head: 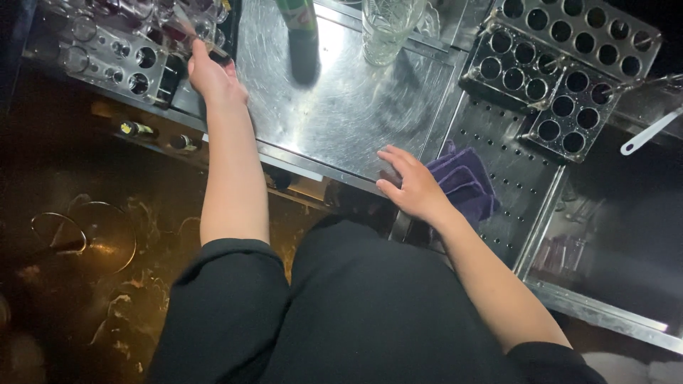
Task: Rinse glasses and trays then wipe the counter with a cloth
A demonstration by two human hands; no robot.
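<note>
Reaching out with the left hand (212,77), fingers curled around a thin dark stick (201,39) by the rack of small glasses (117,53). Resting the right hand (410,186) flat, fingers spread, on the edge of the shiny metal table (334,107), touching a purple cloth (466,181). Tall clear glass (388,28) and green bottle (299,21) standing farther back.

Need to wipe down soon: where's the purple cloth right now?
In the head view, the purple cloth lies folded on the perforated steel tray at right, beside the right hand.
</note>
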